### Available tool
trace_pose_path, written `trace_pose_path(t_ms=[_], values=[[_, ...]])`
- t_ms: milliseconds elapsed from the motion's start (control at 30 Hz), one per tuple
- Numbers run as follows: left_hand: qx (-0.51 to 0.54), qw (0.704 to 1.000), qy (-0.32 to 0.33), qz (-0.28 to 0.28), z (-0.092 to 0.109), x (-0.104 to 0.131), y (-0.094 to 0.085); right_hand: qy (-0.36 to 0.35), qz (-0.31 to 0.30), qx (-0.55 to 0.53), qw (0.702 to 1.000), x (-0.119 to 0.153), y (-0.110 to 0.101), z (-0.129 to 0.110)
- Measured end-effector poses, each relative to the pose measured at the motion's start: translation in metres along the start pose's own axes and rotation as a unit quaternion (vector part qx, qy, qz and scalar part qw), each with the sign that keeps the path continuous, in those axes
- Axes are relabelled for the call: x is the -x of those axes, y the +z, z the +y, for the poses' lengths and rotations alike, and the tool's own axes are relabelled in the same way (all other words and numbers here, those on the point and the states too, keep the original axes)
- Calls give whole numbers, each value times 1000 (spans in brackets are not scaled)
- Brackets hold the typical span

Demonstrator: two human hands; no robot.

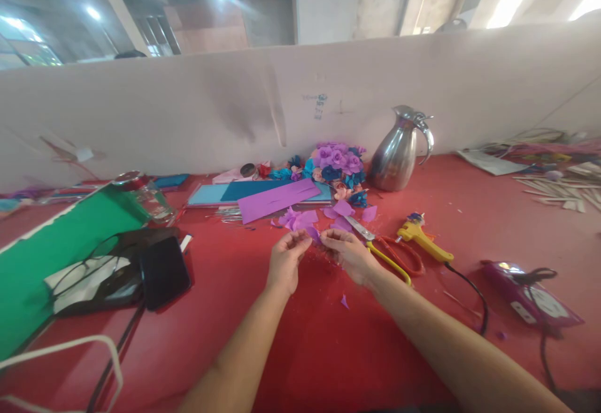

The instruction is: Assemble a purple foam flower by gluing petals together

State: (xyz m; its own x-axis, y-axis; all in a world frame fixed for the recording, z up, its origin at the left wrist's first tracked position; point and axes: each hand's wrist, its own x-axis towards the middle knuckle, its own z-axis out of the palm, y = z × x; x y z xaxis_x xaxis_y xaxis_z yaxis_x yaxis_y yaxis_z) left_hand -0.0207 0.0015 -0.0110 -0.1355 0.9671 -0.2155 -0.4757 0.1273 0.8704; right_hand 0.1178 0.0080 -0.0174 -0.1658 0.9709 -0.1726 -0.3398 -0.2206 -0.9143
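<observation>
My left hand (285, 260) and my right hand (350, 255) meet over the red table, fingertips pinched close together. Between them is a small purple paper petal (316, 236), its edges partly covered by my fingers. Just beyond lie loose purple paper petals (300, 219), with more cut pieces to the right. Scissors with red and yellow handles (389, 261) rest beside my right hand, blades pointing away. A purple paper strip (279, 201) lies across blue sheets (206, 195) behind the petals. A small purple scrap (344, 301) sits nearer to me.
Paper flowers (338, 161) are bunched near the wall, beside a steel jug (399, 150). A yellow glue gun (425, 242) and a corded purple box (533, 294) stand right. Left are a phone (165, 272), a glass jar (145, 197) and a green board (75, 263).
</observation>
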Motion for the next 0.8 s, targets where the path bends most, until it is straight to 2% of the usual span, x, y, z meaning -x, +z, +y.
trace_pose_path(t_ms=[133, 300, 500, 633, 800], values=[[-18, 1000, 3, -17, -2, 0, -1, 15, -19, -35, 999, 2, 4, 1], [-37, 999, -10, -5, -2, -2, -3, 33, -23, -57, 998, 3, 5, -2], [-67, 997, -14, -19, -5, -4, -6, -19, -3, 28, 999, 0, 0, -3], [-94, 995, 3, -28, -8, -7, -10, -9, -11, 44, 999, -1, 0, -2], [-118, 993, 8, 7, -6, -9, -9, -42, 35, 91, 994, -3, -2, -2]])
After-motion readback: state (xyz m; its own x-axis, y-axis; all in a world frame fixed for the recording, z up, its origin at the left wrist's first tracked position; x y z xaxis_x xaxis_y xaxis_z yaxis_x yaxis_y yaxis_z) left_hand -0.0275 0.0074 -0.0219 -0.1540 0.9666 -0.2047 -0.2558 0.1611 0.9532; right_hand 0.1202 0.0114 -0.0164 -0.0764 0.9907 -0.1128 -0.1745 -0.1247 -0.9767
